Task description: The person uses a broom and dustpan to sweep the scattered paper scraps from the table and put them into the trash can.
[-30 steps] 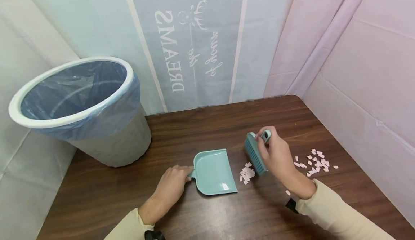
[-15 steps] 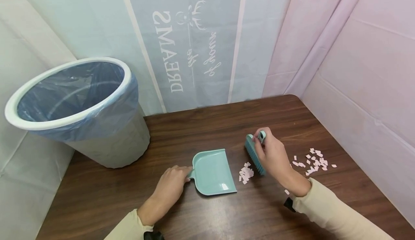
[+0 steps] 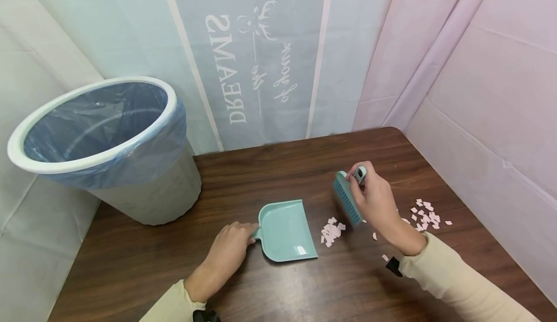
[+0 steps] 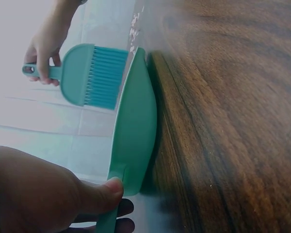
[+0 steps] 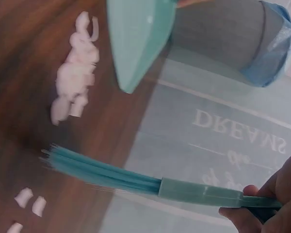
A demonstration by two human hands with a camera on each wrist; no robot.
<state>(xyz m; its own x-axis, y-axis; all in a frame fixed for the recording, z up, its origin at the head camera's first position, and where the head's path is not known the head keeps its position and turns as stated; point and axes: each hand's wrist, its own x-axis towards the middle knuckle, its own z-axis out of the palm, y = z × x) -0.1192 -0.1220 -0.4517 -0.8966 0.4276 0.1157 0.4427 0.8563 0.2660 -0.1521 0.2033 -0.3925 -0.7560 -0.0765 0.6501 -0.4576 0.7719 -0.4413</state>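
Observation:
My left hand grips the handle of a mint-green dustpan, which lies on the table with its wide edge facing right. Thumb and fingers close round that handle in the left wrist view. In my right hand is a teal hand brush, held by its handle. In the right wrist view its bristles appear lifted off the wood. A small pile of white paper scraps lies between the dustpan's edge and the brush. A few loose scraps lie below and right of the brush.
More paper scraps are scattered farther right, partly behind my right forearm. A large bin with a white rim and blue liner stands on the table's left. Fabric walls border the dark wooden table at the back and sides.
The brush has risen and shifted slightly right and away from the pile, its bristles tilting. A few scraps now show near its lower end. The left hand and dustpan stay put.

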